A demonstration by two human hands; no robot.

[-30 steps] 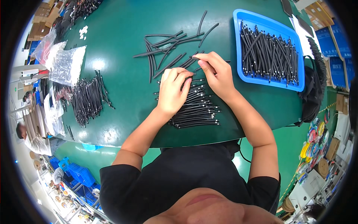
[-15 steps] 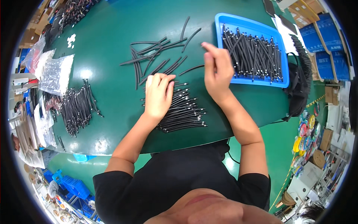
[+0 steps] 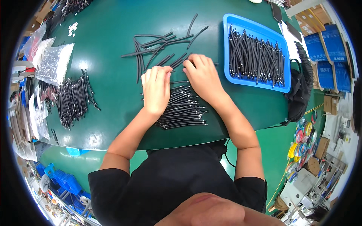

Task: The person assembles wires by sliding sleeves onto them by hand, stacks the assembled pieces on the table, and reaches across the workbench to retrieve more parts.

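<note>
My left hand point(image 3: 155, 89) is closed over the upper left of a row of thin black cables point(image 3: 184, 109) with silvery ends, which lie side by side near the table's front edge. A short dark end shows at its fingertips, apparently of a black tube point(image 3: 172, 71). Facing it, my right hand point(image 3: 204, 78) has its thumb and fingers pinched together; whatever is between them is hidden. Just beyond both hands lie loose plain black tubes point(image 3: 154, 51), scattered at several angles.
At the right stands a blue tray point(image 3: 227, 49) full of black cables with bright ends. A bundle of similar cables point(image 3: 73, 101) lies at the left, by clear plastic bags point(image 3: 55, 66). Small white pieces point(image 3: 72, 29) sit farther back on the green table point(image 3: 113, 94). A black bag point(image 3: 297, 92) is at the right edge.
My right hand has moved left and down from beside the blue tray to near my left hand, its fingers drawing together. My left hand stays over the cable row. The view has shifted slightly.
</note>
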